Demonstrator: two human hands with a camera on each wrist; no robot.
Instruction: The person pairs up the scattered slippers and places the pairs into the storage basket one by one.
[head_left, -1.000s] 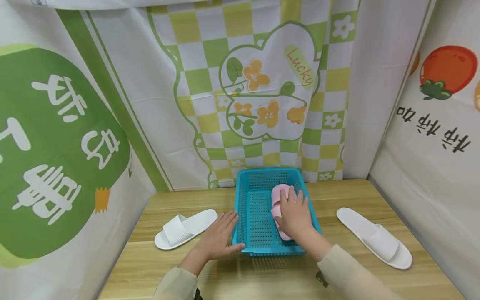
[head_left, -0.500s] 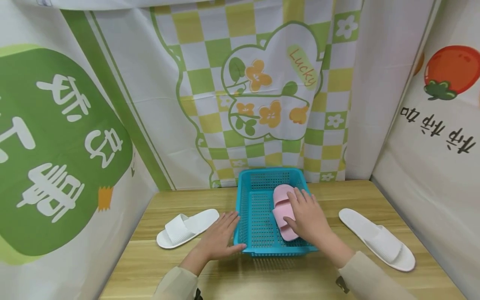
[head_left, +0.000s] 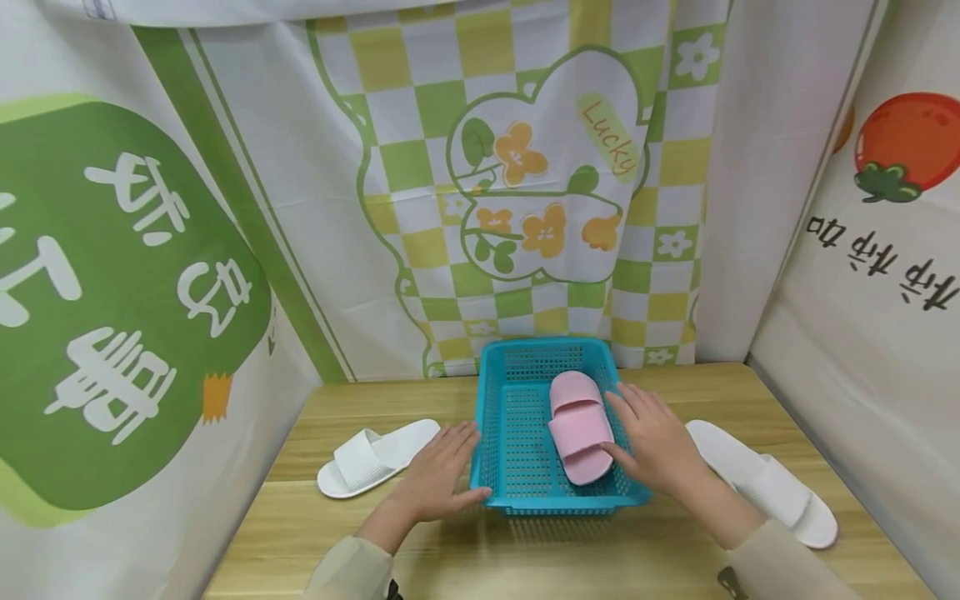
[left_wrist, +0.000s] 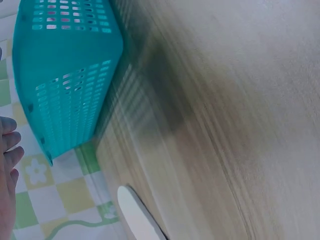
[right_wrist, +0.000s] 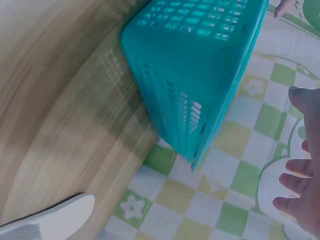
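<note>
Right hand (head_left: 658, 444) farther from pink slipper (head_left: 581, 429), fingers spread; left hand (head_left: 437, 477) straight-fingered beside basket (head_left: 551, 502)

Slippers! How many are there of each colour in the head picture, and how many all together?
White slippers on the table: 2
Pink slipper in the blue basket: 1
Total: 3 slippers

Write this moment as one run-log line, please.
left hand: at left rim of basket; right hand: empty, above its right rim; pink slipper: in basket; white slippers: on table, either side
</note>
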